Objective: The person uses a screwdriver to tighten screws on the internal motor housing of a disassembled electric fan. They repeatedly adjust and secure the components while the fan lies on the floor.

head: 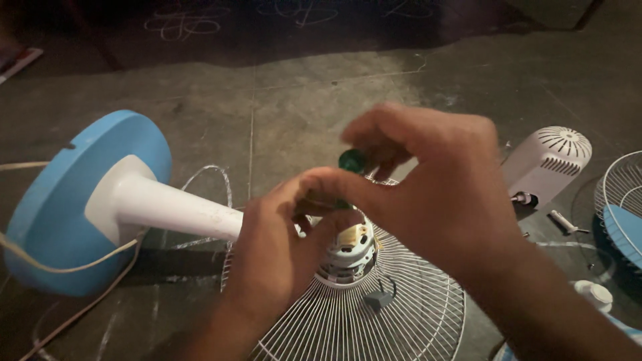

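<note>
A pedestal fan lies on its side on the floor, its round blue base [63, 200] at the left and its white stem [174, 208] running right to the bare motor [351, 253]. The white wire rear guard [401, 314] sits around the motor. My right hand [435, 194] grips a green-handled screwdriver [352, 160] held down over the motor. My left hand [281, 247] is pinched around the lower part of the tool, right at the motor, and hides its tip.
A white motor cover [545, 164] lies at the right with a small screw-like part [565, 224] beside it. Another wire guard with a blue blade [622, 214] is at the far right. A cream power cord [60, 267] loops under the base. The concrete floor bears chalk marks.
</note>
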